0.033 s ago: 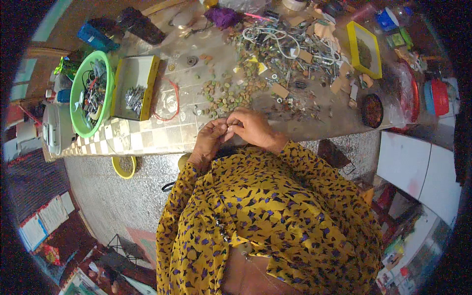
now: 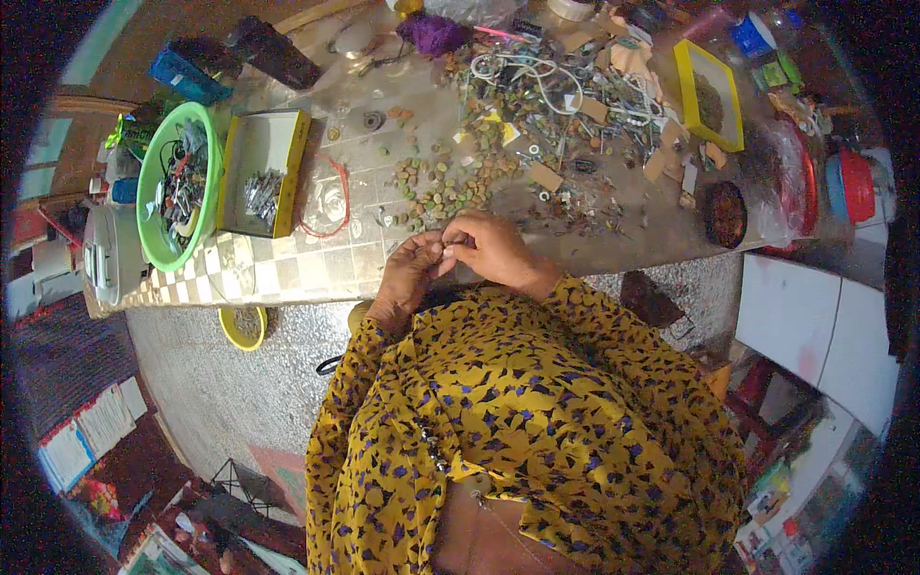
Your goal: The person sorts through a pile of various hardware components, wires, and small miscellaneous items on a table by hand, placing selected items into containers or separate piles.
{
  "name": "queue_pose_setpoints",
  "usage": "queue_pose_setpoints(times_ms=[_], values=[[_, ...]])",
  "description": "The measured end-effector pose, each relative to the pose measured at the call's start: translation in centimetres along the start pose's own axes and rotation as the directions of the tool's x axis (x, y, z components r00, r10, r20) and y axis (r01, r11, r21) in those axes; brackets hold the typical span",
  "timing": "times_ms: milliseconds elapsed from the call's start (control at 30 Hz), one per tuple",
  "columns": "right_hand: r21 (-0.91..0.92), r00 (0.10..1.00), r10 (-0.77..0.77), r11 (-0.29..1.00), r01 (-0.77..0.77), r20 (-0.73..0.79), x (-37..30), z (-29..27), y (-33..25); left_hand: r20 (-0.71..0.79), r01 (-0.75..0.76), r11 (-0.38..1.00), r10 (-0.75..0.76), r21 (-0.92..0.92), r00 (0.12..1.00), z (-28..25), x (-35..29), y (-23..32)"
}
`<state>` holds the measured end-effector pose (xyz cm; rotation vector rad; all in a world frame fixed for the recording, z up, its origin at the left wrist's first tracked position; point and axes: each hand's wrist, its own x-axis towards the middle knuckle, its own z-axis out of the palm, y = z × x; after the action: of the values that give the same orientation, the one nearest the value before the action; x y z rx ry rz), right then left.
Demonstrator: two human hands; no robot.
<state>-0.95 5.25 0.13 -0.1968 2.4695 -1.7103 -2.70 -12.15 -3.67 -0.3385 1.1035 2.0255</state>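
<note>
We hold both hands close together at the near edge of the table [image 2: 345, 257], the bent fingertips of the left hand [image 2: 408, 271] meeting those of the right hand [image 2: 493, 253]. We cannot tell whether anything small is pinched between them, as the fingers hide it. Just beyond the grip we have the small green and brown pieces [image 2: 446, 187], loosely scattered, the nearest almost at the fingers. Beyond them and to the right, we see a heap of mixed parts with a brown card [image 2: 546, 176] and, farther out, a white cord [image 2: 482, 72]. Left of the grip we have a curved red cord [image 2: 346, 187], then a yellow-edged box [image 2: 266, 134] with silvery bits in its near half, and beside it a green basin [image 2: 216, 158] of oddments. Well to the right we see a dark round bowl [image 2: 724, 216], with a yellow tray [image 2: 684, 86] beyond it.
</note>
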Motion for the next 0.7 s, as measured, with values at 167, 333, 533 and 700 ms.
queue_pose_setpoints(times_ms=[167, 333, 533, 700], values=[[0.339, 0.977, 0.167, 0.918, -0.204, 0.135, -0.1, -0.8, 1.4, -0.054, 0.044, 0.999, -0.043, 0.005, 0.998, 0.6, -0.3, 0.4], [0.576, 0.958, 0.278, 0.772, -0.268, 0.074, -0.5, -2.6, 1.8, -0.115, 0.011, 0.981, 0.012, 0.196, 0.993, -0.5, -0.3, 0.4], [0.611, 0.93, 0.35, 0.762, -0.213, -0.111, -1.9, -7.1, 3.3, -0.172, -0.103, 0.91, 0.185, 0.401, 0.968, -1.7, 0.1, 0.6], [0.605, 0.824, 0.458, 0.774, -0.186, -0.334, -4.5, -12.0, 3.7, -0.113, -0.139, 0.662, 0.323, 0.737, 0.94, -2.8, 0.3, 1.1]])
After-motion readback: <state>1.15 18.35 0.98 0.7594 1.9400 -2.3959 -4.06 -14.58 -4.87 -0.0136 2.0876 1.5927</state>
